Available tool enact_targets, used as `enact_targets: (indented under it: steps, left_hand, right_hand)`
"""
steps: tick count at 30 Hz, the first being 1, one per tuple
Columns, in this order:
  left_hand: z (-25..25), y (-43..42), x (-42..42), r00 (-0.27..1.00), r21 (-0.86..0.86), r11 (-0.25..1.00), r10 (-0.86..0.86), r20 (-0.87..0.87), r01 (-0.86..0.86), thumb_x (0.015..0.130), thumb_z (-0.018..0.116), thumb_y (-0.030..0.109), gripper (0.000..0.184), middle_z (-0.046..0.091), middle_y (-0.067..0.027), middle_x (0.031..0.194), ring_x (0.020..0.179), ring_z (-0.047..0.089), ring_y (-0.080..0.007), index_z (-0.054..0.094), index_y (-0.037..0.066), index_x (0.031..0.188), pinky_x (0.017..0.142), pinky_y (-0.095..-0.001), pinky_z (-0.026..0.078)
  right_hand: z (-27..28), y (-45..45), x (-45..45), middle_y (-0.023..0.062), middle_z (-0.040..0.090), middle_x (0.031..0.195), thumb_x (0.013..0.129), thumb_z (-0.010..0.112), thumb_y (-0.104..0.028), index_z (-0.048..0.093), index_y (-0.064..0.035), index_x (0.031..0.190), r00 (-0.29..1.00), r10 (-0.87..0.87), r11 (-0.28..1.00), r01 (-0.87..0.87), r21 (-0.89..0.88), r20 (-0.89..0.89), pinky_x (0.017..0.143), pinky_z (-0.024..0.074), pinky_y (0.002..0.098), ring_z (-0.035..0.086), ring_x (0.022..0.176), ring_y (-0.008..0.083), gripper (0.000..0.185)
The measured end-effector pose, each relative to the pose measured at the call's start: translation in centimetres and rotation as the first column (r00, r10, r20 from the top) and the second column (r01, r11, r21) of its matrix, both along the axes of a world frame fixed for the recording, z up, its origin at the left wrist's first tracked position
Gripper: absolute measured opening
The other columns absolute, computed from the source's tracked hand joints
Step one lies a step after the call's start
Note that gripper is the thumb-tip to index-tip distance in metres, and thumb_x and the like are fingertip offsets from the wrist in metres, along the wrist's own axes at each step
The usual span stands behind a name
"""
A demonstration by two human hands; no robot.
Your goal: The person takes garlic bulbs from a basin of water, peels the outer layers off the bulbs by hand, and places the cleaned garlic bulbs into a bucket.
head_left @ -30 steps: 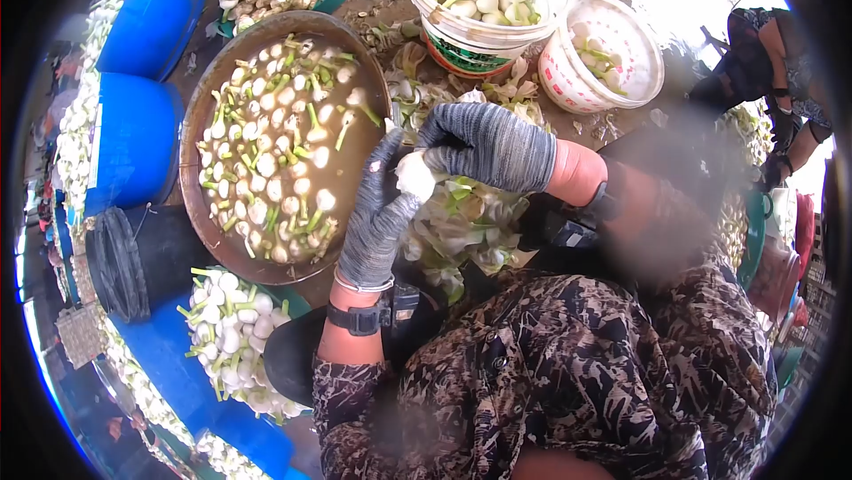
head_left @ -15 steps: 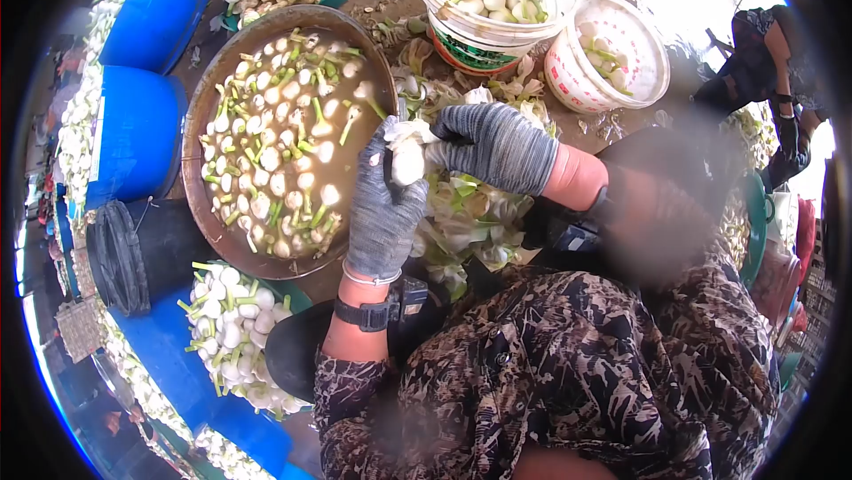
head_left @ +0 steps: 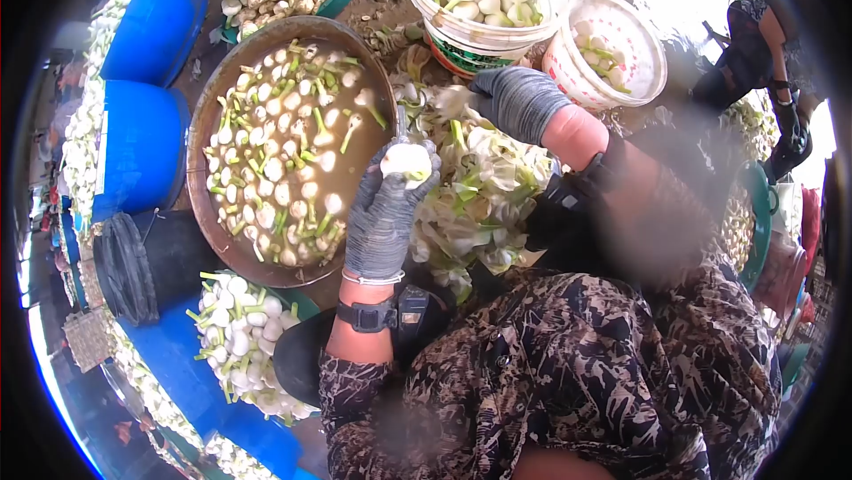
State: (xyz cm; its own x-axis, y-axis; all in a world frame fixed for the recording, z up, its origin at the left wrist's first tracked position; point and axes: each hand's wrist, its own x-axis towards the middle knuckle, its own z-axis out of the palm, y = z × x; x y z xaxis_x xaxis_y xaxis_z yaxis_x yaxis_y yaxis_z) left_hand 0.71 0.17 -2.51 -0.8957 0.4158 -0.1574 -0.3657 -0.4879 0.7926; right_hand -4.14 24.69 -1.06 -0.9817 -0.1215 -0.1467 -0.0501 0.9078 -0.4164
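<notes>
My left hand (head_left: 383, 218), in a grey glove, is closed round a white peeled bulb (head_left: 406, 161) beside the right rim of a wide brown basin (head_left: 202, 187). A short grey blade-like piece (head_left: 402, 121) sticks up just above the bulb. My right hand (head_left: 519, 103), gloved too, is up and to the right, near the white bucket; its fingertips meet a pale peel (head_left: 454, 100), and whether they grip it is unclear. Muddy water with many floating bulbs (head_left: 306, 116) fills the basin. Below my hands lies a heap of peelings (head_left: 479, 192).
A white bucket (head_left: 488, 36) and a smaller white tub (head_left: 568, 72) hold bulbs. Blue tubs (head_left: 142, 147) and a black bucket (head_left: 133, 267) stand left, above a pile of bulbs (head_left: 240, 329). Another person (head_left: 754, 54) is at the upper right.
My right hand has moved up and right, away from my left hand, with a pale peel at its fingertips. The bulb in my left hand now looks smooth and bare.
</notes>
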Motion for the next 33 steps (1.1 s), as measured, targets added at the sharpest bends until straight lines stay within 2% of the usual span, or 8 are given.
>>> enact_targets:
  steps: [4,8,16,20,22,25,27,33]
  left_hand:
    - [-1.5,-0.9,-0.2,0.989,0.001,0.993,0.114,0.090,-0.115,0.098,0.056,0.022,0.044,0.053,-0.0124,0.127,0.116,0.055,-0.0240,0.045,0.001,0.134,0.099,-0.0383,0.048]
    - [-0.9,0.1,0.1,0.987,0.062,0.990,0.121,0.102,-0.128,0.097,0.058,0.022,0.045,0.052,-0.0116,0.129,0.116,0.055,-0.0216,0.044,0.002,0.135,0.100,-0.0365,0.047]
    - [-1.6,0.5,0.1,0.992,-0.035,0.997,0.074,0.100,-0.070,0.096,0.059,0.026,0.050,0.053,-0.0128,0.129,0.116,0.055,-0.0237,0.043,0.001,0.137,0.101,-0.0414,0.046]
    - [-0.7,1.2,0.3,0.995,-0.109,0.989,0.101,0.029,-0.097,0.096,0.059,0.021,0.039,0.057,-0.0106,0.122,0.109,0.056,-0.0186,0.052,0.001,0.128,0.095,-0.0326,0.049]
    - [0.9,1.6,0.0,0.952,-0.417,0.900,-0.005,-0.306,-0.129,0.097,0.057,0.017,0.037,0.057,-0.0113,0.122,0.109,0.055,-0.0175,0.051,0.001,0.129,0.094,-0.0307,0.049]
    - [0.0,0.8,0.2,0.987,-0.174,0.980,0.070,-0.142,-0.095,0.096,0.056,0.012,0.038,0.058,-0.0110,0.122,0.112,0.055,-0.0184,0.049,-0.001,0.131,0.097,-0.0313,0.047]
    - [0.1,0.5,0.1,0.997,0.103,0.993,0.061,0.041,-0.065,0.094,0.057,0.012,0.041,0.056,-0.0104,0.125,0.116,0.054,-0.0201,0.048,-0.002,0.132,0.100,-0.0329,0.046]
    - [0.7,1.9,0.2,0.991,-0.037,0.991,0.132,0.027,-0.131,0.091,0.064,0.018,0.037,0.056,-0.0082,0.117,0.107,0.055,-0.0164,0.053,0.000,0.123,0.093,-0.0308,0.049]
  right_hand:
    - [0.5,-0.8,1.5,0.0202,0.065,0.107,0.084,0.065,-0.036,0.059,-0.0046,0.116,0.985,0.048,0.989,-0.023,0.144,-0.168,0.085,0.0510,0.0441,0.064,0.098,0.0346,0.046]
    - [2.5,-3.7,3.0,0.0168,0.064,0.094,0.079,0.076,-0.030,0.058,-0.0045,0.117,0.965,0.167,0.706,-0.261,-0.658,-0.204,0.075,0.0517,0.0383,0.064,0.084,0.0315,0.049]
    - [0.7,-4.2,2.7,0.0130,0.063,0.083,0.082,0.072,-0.013,0.065,-0.0030,0.096,0.857,0.156,0.663,-0.460,-0.591,-0.492,0.071,0.0500,0.0366,0.061,0.078,0.0306,0.018]
    - [0.9,-4.2,3.1,0.0087,0.065,0.082,0.087,0.069,-0.013,0.065,-0.0020,0.098,0.991,0.058,0.601,-0.130,-0.789,-0.119,0.069,0.0496,0.0308,0.058,0.071,0.0185,0.016]
    - [1.5,-3.7,2.4,0.0072,0.066,0.080,0.089,0.067,-0.015,0.065,0.0001,0.097,0.976,-0.150,0.412,0.206,-0.888,0.157,0.067,0.0496,0.0301,0.057,0.070,0.0135,0.017]
    - [-1.0,-1.0,0.7,0.0137,0.069,0.085,0.091,0.065,-0.019,0.062,0.0024,0.105,0.978,-0.210,0.680,0.146,-0.719,-0.001,0.069,0.0516,0.0337,0.062,0.071,0.0193,0.026]
    - [0.2,-0.3,0.5,0.0230,0.067,0.089,0.090,0.062,-0.044,0.059,0.0005,0.109,0.989,-0.133,0.987,0.127,-0.095,-0.064,0.079,0.0510,0.0441,0.064,0.089,0.0393,0.049]
    - [3.7,-3.6,3.3,0.0219,0.066,0.085,0.087,0.052,-0.065,0.063,-0.0023,0.099,0.994,0.070,0.901,-0.027,-0.433,0.084,0.076,0.0500,0.0434,0.063,0.085,0.0394,0.065]
